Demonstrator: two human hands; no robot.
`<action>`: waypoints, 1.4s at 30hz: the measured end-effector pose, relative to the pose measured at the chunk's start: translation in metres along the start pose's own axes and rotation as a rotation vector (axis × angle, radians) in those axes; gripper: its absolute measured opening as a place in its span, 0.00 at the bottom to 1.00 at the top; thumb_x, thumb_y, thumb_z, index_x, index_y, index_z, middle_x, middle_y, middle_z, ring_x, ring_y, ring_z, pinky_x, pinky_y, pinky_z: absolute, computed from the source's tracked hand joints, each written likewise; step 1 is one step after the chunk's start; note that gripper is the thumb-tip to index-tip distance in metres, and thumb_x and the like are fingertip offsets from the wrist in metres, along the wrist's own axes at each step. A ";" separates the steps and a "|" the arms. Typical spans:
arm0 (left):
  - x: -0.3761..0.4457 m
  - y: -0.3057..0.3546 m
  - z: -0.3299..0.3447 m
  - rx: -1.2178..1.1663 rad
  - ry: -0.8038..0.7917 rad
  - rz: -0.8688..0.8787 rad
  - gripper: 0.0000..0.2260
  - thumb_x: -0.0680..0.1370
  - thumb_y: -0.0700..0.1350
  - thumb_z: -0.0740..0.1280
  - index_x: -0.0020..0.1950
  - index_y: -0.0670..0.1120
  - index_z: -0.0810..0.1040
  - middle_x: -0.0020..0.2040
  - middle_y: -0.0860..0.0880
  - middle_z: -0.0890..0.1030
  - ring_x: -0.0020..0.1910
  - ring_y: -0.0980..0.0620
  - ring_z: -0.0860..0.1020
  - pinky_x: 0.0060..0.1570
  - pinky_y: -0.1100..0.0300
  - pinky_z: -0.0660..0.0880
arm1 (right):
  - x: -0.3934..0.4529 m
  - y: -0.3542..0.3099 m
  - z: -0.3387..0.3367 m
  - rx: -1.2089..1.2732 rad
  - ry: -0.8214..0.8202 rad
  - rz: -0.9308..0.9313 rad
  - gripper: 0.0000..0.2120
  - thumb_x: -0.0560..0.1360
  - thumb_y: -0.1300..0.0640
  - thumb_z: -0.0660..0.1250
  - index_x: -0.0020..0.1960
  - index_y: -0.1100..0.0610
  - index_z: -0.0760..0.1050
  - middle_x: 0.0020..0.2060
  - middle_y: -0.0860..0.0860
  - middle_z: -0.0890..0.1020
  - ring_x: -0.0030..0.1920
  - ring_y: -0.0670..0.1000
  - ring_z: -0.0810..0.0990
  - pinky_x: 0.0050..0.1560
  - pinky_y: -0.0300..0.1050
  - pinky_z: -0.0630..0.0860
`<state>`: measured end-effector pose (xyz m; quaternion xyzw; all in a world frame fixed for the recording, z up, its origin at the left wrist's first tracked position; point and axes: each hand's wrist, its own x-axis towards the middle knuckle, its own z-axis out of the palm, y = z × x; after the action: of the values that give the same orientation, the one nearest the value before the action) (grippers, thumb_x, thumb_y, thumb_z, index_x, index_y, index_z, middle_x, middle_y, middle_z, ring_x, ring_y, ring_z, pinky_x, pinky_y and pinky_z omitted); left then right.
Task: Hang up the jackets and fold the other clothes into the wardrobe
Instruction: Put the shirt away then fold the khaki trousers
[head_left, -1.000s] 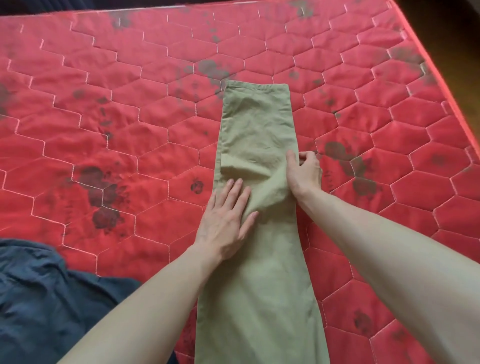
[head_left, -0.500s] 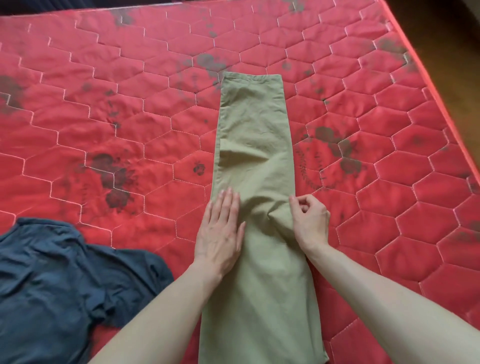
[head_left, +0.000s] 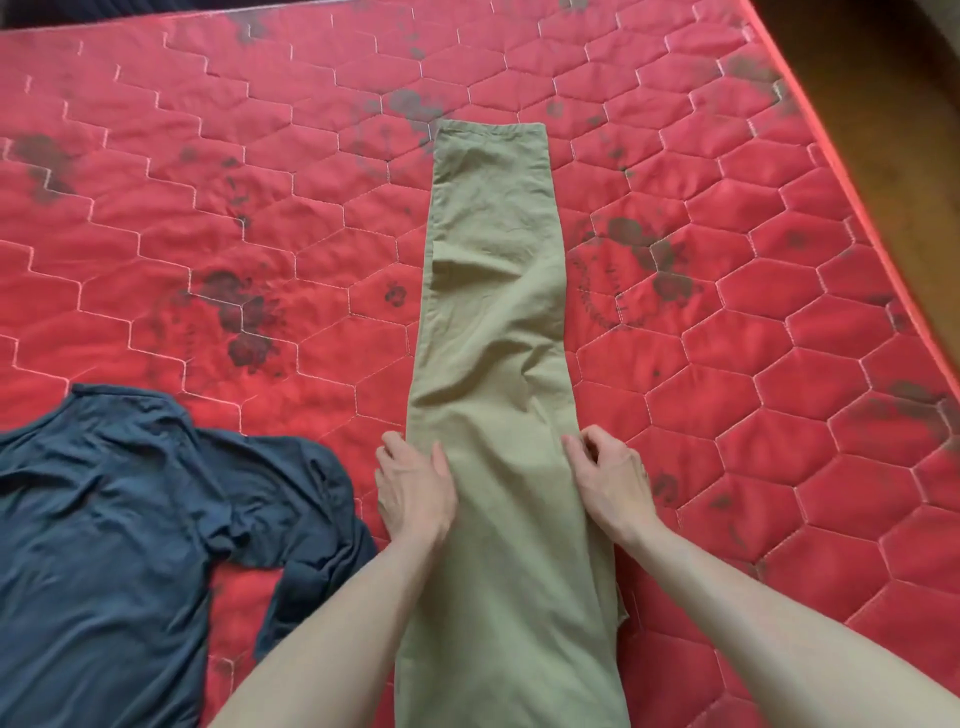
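Left hand (head_left: 413, 488) grips left edge of olive trousers (head_left: 498, 364), fingers tucked under cloth; right hand (head_left: 613, 480) pinches right edge, fingers curled. Red quilted mattress (head_left: 208, 208), dark stains, fills view. Trousers lie lengthwise down its middle, legs stacked, hem far. Dark blue shirt (head_left: 114, 545) crumpled left of trousers, just beside left hand.
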<state>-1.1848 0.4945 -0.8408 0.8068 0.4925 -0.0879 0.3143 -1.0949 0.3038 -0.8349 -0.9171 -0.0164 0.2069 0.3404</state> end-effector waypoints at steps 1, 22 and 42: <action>-0.001 -0.004 -0.001 -0.020 -0.018 -0.043 0.13 0.85 0.52 0.61 0.61 0.42 0.68 0.60 0.38 0.78 0.54 0.37 0.78 0.49 0.47 0.71 | -0.003 0.000 -0.001 0.054 0.039 0.008 0.18 0.83 0.47 0.63 0.40 0.57 0.72 0.31 0.53 0.77 0.37 0.58 0.75 0.43 0.57 0.71; -0.078 -0.094 -0.003 -0.344 -0.168 -0.162 0.17 0.75 0.56 0.76 0.42 0.42 0.83 0.43 0.45 0.86 0.49 0.42 0.83 0.52 0.51 0.77 | -0.093 0.050 0.003 0.207 0.046 0.247 0.17 0.80 0.42 0.69 0.44 0.55 0.76 0.40 0.51 0.84 0.47 0.58 0.82 0.48 0.53 0.73; -0.161 -0.140 0.025 0.485 0.057 0.811 0.30 0.79 0.49 0.67 0.79 0.39 0.68 0.78 0.38 0.69 0.78 0.39 0.67 0.76 0.41 0.65 | -0.191 0.117 0.031 -0.671 0.015 -0.631 0.28 0.85 0.51 0.58 0.82 0.62 0.62 0.82 0.58 0.61 0.83 0.57 0.58 0.78 0.58 0.64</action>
<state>-1.3801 0.4050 -0.8470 0.9863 0.1114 -0.0482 0.1121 -1.2943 0.2005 -0.8590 -0.9284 -0.3581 0.0696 0.0710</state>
